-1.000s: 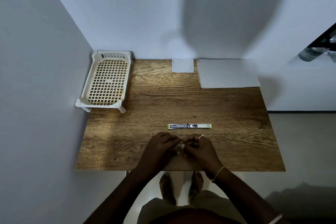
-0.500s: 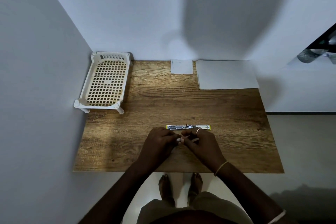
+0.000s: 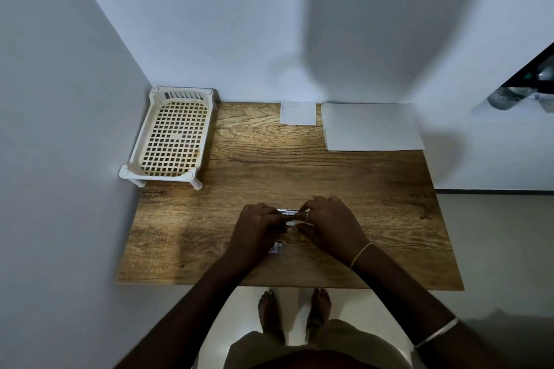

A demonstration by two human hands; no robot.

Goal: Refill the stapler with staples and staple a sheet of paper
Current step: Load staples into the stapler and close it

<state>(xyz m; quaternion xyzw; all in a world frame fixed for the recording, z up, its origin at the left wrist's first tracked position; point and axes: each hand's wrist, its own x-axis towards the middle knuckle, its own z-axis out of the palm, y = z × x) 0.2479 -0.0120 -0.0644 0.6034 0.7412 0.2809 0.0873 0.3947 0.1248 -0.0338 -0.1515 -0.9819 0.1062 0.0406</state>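
The opened stapler [image 3: 287,212], a thin metal bar, lies flat on the wooden table [image 3: 299,171]; only its middle shows between my hands. My left hand [image 3: 257,234] curls its fingers over the stapler's left end. My right hand [image 3: 329,225] covers the right end and pinches a small pale staple strip [image 3: 290,223] just in front of the bar. A small staple box [image 3: 277,247] peeks out beneath my left palm. The white sheet of paper [image 3: 371,126] lies flat at the far right corner.
A cream plastic basket [image 3: 171,138] stands at the far left against the wall. A small white paper square [image 3: 298,113] lies at the back edge. Walls close the table's left and far sides. My bare feet [image 3: 295,308] stand below the front edge.
Both hands moved forward from the table's front edge onto the stapler and now cover most of it. The small box has come into view under my left palm.
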